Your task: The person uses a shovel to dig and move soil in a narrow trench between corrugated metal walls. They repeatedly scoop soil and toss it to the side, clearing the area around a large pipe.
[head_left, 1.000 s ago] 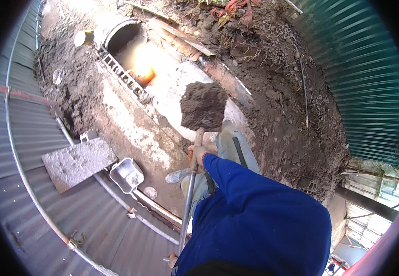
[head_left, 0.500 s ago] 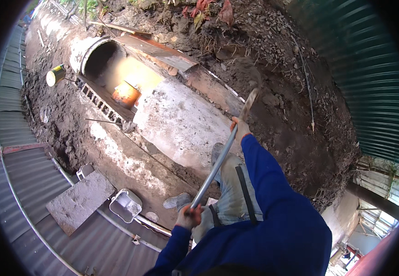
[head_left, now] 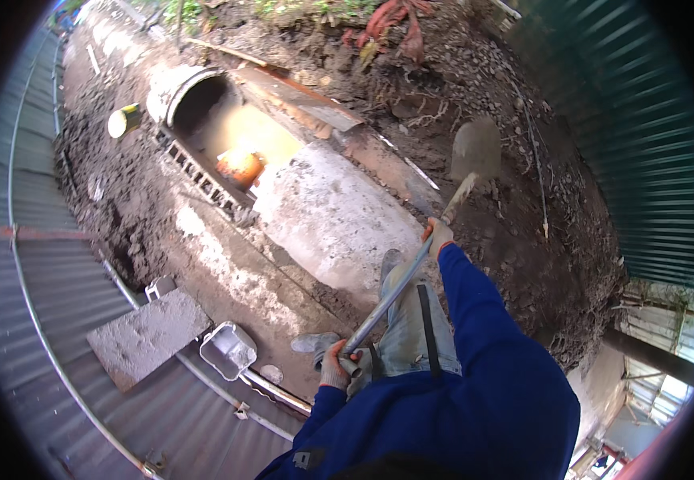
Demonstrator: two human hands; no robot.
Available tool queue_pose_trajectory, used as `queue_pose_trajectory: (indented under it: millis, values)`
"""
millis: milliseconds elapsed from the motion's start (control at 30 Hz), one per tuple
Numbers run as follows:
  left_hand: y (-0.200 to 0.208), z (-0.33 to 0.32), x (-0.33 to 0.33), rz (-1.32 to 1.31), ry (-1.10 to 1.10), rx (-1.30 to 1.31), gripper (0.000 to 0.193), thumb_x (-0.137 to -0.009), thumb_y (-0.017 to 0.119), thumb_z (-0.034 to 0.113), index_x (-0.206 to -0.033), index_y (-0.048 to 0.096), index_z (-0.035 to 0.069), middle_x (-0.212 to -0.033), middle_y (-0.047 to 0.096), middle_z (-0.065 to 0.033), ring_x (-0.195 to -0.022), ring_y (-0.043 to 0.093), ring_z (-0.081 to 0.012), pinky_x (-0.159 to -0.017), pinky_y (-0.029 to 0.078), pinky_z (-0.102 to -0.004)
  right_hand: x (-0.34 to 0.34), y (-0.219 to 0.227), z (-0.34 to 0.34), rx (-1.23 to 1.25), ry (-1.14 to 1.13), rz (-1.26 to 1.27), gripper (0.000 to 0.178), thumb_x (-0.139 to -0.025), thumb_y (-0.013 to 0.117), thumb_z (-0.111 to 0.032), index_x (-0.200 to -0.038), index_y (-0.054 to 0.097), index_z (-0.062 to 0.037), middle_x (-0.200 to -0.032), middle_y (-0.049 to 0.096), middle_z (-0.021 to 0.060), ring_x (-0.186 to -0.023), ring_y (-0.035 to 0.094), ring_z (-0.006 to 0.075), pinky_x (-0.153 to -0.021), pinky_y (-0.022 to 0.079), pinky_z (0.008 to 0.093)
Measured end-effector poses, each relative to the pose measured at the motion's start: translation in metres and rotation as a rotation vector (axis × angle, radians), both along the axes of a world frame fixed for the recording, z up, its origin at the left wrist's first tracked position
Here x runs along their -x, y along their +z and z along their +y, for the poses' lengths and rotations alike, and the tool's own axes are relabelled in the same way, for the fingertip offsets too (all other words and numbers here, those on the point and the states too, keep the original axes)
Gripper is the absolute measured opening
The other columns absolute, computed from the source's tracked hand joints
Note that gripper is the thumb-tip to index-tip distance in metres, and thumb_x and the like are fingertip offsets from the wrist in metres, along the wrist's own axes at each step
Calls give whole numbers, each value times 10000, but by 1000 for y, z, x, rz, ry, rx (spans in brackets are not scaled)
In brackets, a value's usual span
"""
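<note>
Both my gloved hands are wrapped round a long-handled shovel [head_left: 399,290] that slants from lower left to upper right. Near the handle's lower end, my left hand [head_left: 334,366] is closed on the grey shaft. Farther up, my right hand [head_left: 439,235] grips it close to where a rougher, brownish part begins. Past that hand the rounded blade [head_left: 476,150] shows its face, over dark soil [head_left: 515,256] on the right; I cannot tell whether it touches the ground. Left of the shaft lies a pale concrete slab [head_left: 335,212].
An open pit [head_left: 259,132] with an orange bucket [head_left: 240,168] and a round pipe mouth [head_left: 199,100] lies ahead. A yellow can [head_left: 124,121], a grey tub [head_left: 229,350] and a board [head_left: 149,338] are at left. Green corrugated sheeting [head_left: 627,136] borders the right.
The shovel blade, edge-on and blurred before, has swung up and right and now shows its face. Both hands keep their hold and have shifted slightly right in the view.
</note>
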State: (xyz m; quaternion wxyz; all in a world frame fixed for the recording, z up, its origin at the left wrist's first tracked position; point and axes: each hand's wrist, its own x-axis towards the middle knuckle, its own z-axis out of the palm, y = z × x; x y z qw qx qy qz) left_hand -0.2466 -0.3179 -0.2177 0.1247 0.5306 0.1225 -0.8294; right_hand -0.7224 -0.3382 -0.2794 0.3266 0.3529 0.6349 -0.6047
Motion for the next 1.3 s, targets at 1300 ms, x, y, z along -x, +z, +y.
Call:
queue_pose_trajectory:
  millis: [1300]
  values:
    - [97, -315, -357, -861, 1241, 557, 358, -866, 568, 7, -1217, 499, 16, -1194, 681, -253, -1177, 639, -299, -1097, 451, -440, -824, -53, -418, 174, 1511, -457, 142, -965, 674, -124, -1039, 622, -15, -777, 619, 100, -622, 618, 238, -567, 561, 378]
